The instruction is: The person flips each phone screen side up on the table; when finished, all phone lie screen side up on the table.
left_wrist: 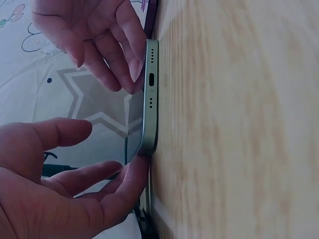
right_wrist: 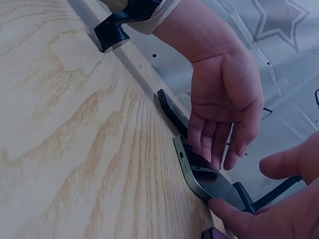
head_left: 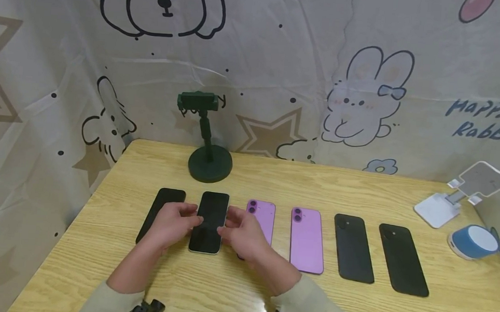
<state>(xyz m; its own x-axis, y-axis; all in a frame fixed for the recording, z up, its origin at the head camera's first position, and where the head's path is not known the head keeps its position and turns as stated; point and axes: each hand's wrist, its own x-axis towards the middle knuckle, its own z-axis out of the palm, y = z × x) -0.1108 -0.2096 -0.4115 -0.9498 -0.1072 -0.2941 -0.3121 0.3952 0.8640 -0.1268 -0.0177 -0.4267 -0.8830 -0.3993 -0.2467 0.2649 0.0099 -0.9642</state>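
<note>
A phone with a pale green frame (head_left: pixel 208 230) lies screen up on the wooden table, its charging port end toward me. On its left side my left hand (head_left: pixel 171 225) touches the edge with its fingertips, the thumb raised over the screen in the left wrist view. My right hand (head_left: pixel 244 233) has its fingertips at the opposite edge, fingers loosely extended. Beneath my left hand's side lies a dark phone (head_left: pixel 157 212), partly hidden by it. A purple phone (head_left: pixel 266 217) lies back up beside my right hand, which covers its lower part.
Farther right lie another purple phone (head_left: pixel 308 242) and two black phones (head_left: pixel 354 248), (head_left: pixel 403 261), all back up. A dark green stand (head_left: pixel 210 165) rises at the back. At the far right are a white folding phone stand (head_left: pixel 438 210) and a blue round object (head_left: pixel 470 241).
</note>
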